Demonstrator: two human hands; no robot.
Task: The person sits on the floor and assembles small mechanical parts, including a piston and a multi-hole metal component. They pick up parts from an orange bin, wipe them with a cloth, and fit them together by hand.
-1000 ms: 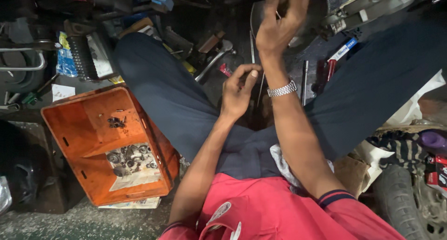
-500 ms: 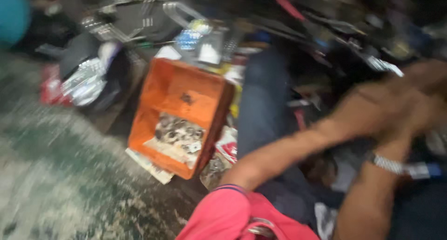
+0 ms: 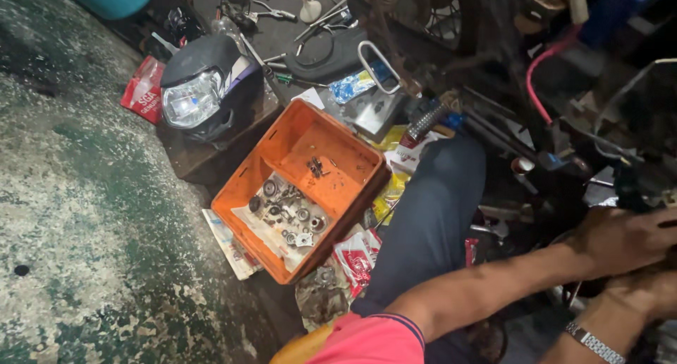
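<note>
My left hand [image 3: 620,238] is stretched out to the far right, fingers curled against dark motorcycle parts [image 3: 635,124]. Just below it is my right hand [image 3: 652,293], with a metal wristwatch [image 3: 594,344] on the wrist. Both hands are close together at the frame's edge, and what they grip is hidden in shadow. My knee in dark blue trousers [image 3: 444,195] lies between the hands and an orange plastic tray [image 3: 282,147]. The tray holds several small metal parts [image 3: 289,216] on a paper sheet.
A black headlamp cowl [image 3: 197,96] sits on a board left of the tray, beside a red packet [image 3: 144,89]. Pliers and other hand tools [image 3: 310,18] lie at the top. A pink cable [image 3: 543,71] curves near the motorcycle. Worn green concrete floor [image 3: 84,230] fills the left.
The view has swung left and down, so the orange tray now sits mid-frame. Both hands have dropped from raised in front of me to low at the far right.
</note>
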